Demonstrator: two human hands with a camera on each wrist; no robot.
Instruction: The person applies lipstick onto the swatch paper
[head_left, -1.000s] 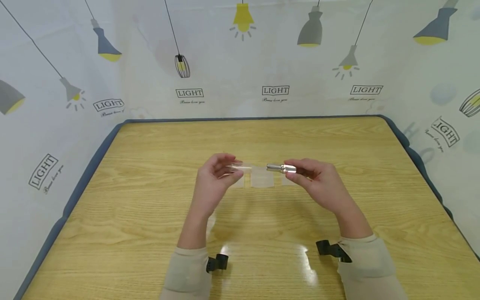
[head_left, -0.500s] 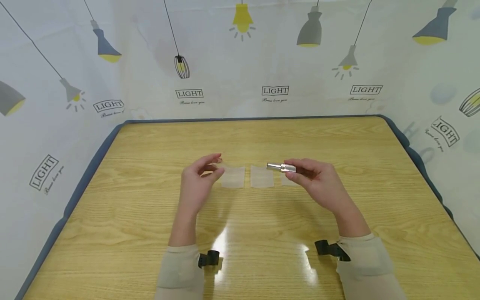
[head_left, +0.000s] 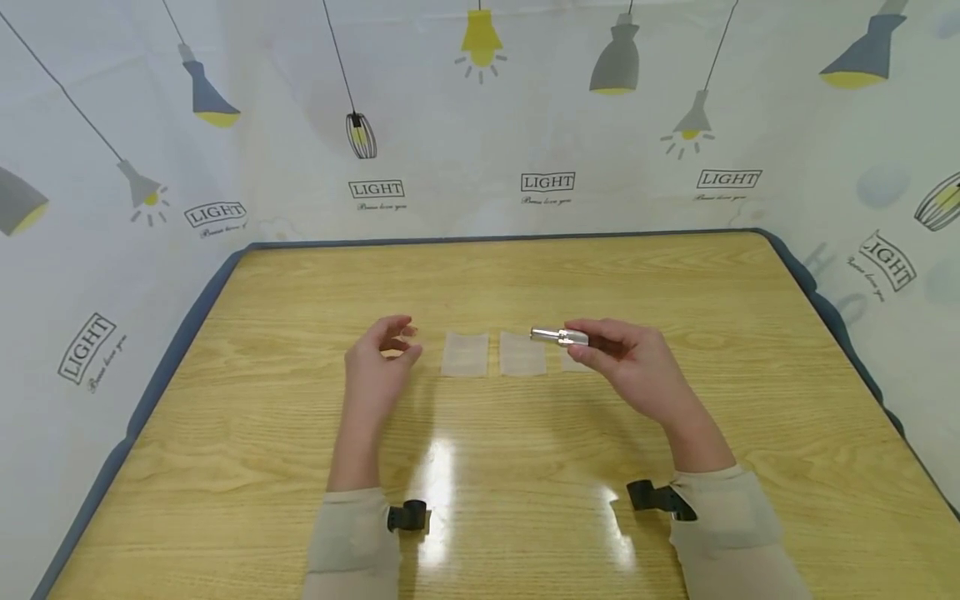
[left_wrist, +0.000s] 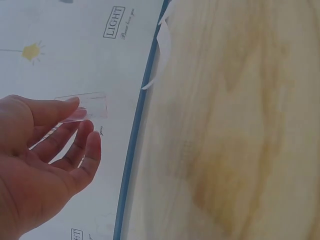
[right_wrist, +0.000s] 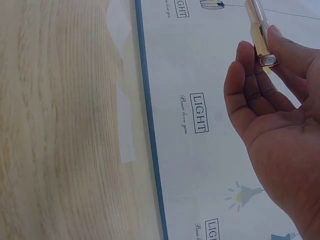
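Note:
In the head view my left hand [head_left: 375,365] is left of three pale paper squares, raised over the table. Its thumb and fingertips pinch a clear see-through cap [left_wrist: 95,106], plain in the left wrist view and barely visible from above. My right hand [head_left: 639,365] pinches a shiny silver lipstick tube [head_left: 558,336] between thumb and fingers, its narrow end pointing left. Seen from the right wrist, the tube's square base [right_wrist: 269,60] faces the camera. Cap and tube are well apart.
On the wooden table [head_left: 495,467] lie a left paper square [head_left: 465,356], a middle one [head_left: 523,357] and a right one [head_left: 573,363] partly behind the right hand. A printed cloth wall [head_left: 465,142] encloses the back and sides.
My left hand has moved left with the clear cap, away from the lipstick tube, uncovering the left paper square. The right hand has stayed nearly still, gripping the tube.

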